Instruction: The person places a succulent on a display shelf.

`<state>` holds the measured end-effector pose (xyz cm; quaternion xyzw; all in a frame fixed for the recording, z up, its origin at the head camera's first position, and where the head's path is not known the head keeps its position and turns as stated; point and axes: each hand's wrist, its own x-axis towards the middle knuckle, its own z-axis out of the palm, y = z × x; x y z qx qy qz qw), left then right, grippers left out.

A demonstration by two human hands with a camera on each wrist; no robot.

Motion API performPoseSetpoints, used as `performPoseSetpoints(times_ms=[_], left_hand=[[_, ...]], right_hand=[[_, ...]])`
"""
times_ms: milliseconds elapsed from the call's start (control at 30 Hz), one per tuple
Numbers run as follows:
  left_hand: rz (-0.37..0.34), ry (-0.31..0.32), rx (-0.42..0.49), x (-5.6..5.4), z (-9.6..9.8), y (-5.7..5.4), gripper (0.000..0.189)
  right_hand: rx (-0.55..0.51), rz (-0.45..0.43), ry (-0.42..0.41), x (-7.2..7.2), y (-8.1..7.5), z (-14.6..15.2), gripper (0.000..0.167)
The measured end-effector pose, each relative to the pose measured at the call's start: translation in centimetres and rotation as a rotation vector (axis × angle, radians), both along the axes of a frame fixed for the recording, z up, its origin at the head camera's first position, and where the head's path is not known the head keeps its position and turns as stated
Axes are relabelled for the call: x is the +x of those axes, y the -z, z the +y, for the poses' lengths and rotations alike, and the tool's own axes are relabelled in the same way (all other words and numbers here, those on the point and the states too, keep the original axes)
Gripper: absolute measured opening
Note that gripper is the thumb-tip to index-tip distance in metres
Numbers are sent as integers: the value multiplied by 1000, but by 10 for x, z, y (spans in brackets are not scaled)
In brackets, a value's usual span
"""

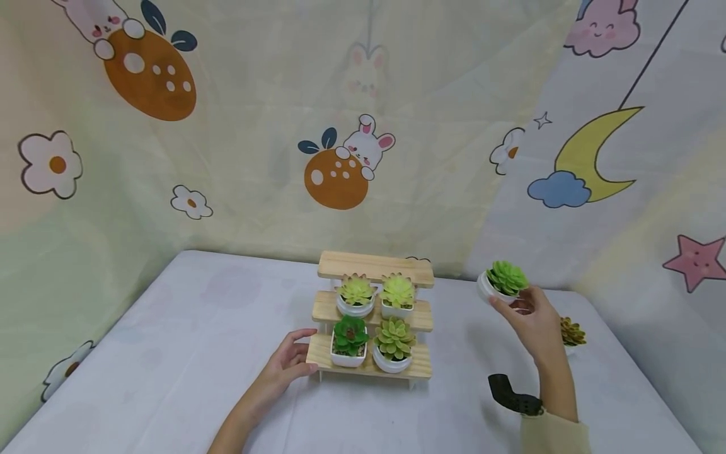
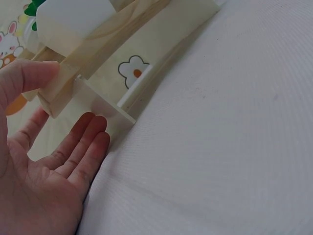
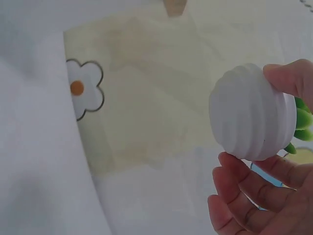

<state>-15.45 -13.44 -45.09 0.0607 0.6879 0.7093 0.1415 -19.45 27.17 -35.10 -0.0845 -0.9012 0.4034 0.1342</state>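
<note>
My right hand (image 1: pixel 539 321) holds a bright green succulent (image 1: pixel 507 278) in a round white pot (image 3: pixel 252 112), raised above the right side of the table. The ribbed pot is tilted, its side between thumb and fingers. At the left end of the lowest step of a three-step wooden plant stand (image 1: pixel 375 268), my left hand (image 1: pixel 283 366) grips the board, thumb (image 2: pixel 41 76) on its front edge. On that step stand a dark green succulent (image 1: pixel 349 337) in a square pot and a green one (image 1: pixel 394 340) in a round pot. Two yellow-green succulents (image 1: pixel 355 291) occupy the middle step.
A brownish succulent (image 1: pixel 571 332) in a white pot stands at the table's right, partly hidden behind my right forearm. A white cloth (image 1: pixel 215 302) covers the table. Behind it hangs a patterned curtain (image 1: pixel 442 189). The stand's top step holds nothing.
</note>
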Motion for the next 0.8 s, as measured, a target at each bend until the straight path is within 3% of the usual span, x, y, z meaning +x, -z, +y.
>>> performPoseSetpoints(times_ms=[200, 367, 467, 667, 800], left_hand=[[2, 1, 8, 1, 0, -1, 64], [11, -8, 18, 0, 0, 2, 63], [21, 0, 22, -1, -1, 3, 63], [40, 7, 13, -1, 0, 6, 63], [43, -1, 10, 0, 1, 3, 63]], right_hand=[[-7, 81, -36, 2, -7, -16, 66], [-22, 180, -73, -19, 22, -11, 67], [-29, 215, -113, -25, 29, -14, 67], [17, 171, -200, -2, -14, -56, 69], [43, 167, -250, -4, -30, -74, 65]])
